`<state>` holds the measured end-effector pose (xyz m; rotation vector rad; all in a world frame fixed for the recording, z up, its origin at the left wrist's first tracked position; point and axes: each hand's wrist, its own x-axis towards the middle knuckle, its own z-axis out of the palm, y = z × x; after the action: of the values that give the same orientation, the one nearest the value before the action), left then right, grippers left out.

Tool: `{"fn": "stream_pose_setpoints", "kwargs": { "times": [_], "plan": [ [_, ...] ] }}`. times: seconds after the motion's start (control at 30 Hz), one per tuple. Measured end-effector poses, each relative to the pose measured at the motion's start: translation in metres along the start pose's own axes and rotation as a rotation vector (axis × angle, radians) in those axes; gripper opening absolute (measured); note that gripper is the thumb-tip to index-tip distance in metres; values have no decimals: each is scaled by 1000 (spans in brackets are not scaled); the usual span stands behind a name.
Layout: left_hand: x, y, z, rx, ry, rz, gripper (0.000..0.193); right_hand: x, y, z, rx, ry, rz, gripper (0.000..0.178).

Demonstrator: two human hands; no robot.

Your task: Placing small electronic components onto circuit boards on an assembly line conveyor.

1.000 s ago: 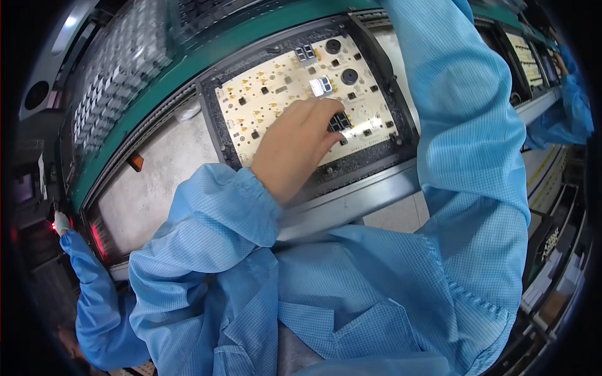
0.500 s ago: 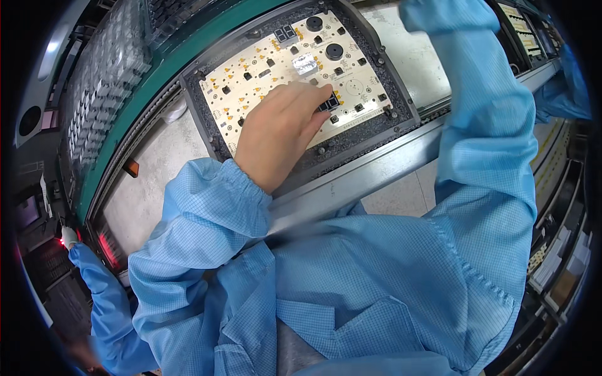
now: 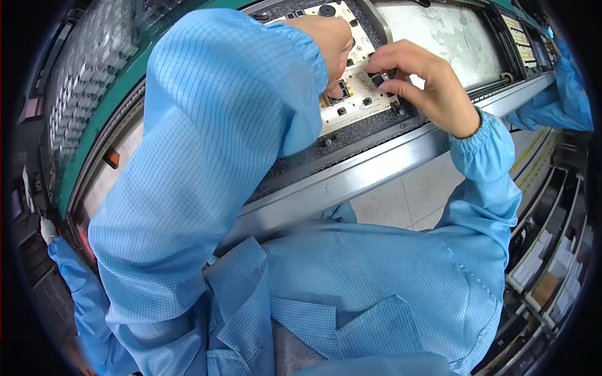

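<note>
A cream circuit board (image 3: 360, 111) with small black push buttons lies in a dark speckled fixture tray (image 3: 300, 164). My left hand (image 3: 326, 44) reaches over the board, its fingers bent downward and partly hidden by the hand and sleeve. Its thumb tip is beside a black two-digit display (image 3: 339, 90) on the board. From the right comes my right hand (image 3: 436, 84), with curled index finger and thumb around a small black part (image 3: 378, 79) just over the board. The kind of part is unclear. A round black buzzer (image 3: 327, 10) shows near the board's far edge.
A metal rail (image 3: 351, 178) runs in front of the tray. Clear plastic trays (image 3: 100, 69) are stacked at the far left beyond a green edge. Other people's blue sleeves show at lower left (image 3: 84, 294) and at the right edge (image 3: 552, 109). Shelves (image 3: 542, 269) stand at lower right.
My right hand has come back from the far right, down to the board's right side. My left forearm has swung forward and up, now covering much of the board. The view has shifted slightly.
</note>
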<state>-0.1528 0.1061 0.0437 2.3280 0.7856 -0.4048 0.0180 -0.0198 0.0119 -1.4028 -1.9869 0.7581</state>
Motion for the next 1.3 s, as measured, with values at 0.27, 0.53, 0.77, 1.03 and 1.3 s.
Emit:
{"fn": "stream_pose_setpoints", "kwargs": {
  "times": [0.27, 0.53, 0.77, 1.03, 1.3],
  "plan": [
    [-43, -50, 61, -308, 459, 239, 25, -18, 9, 15, -302, 7, 81, 28],
    [-119, -96, 81, -405, 625, 93, 26, -14, -4, 15, -425, -91, 71, 31],
    [-122, -110, 96, -553, 664, 72, 25, -7, -4, 7, -352, -140, 177, 31],
    [-119, -114, 105, -557, 683, 146, 22, -14, -6, 11, -422, -97, 209, 28],
    [-121, -113, 109, -544, 666, 157, 22, -17, -15, 19, -481, -4, 431, 28]
  ]
}}
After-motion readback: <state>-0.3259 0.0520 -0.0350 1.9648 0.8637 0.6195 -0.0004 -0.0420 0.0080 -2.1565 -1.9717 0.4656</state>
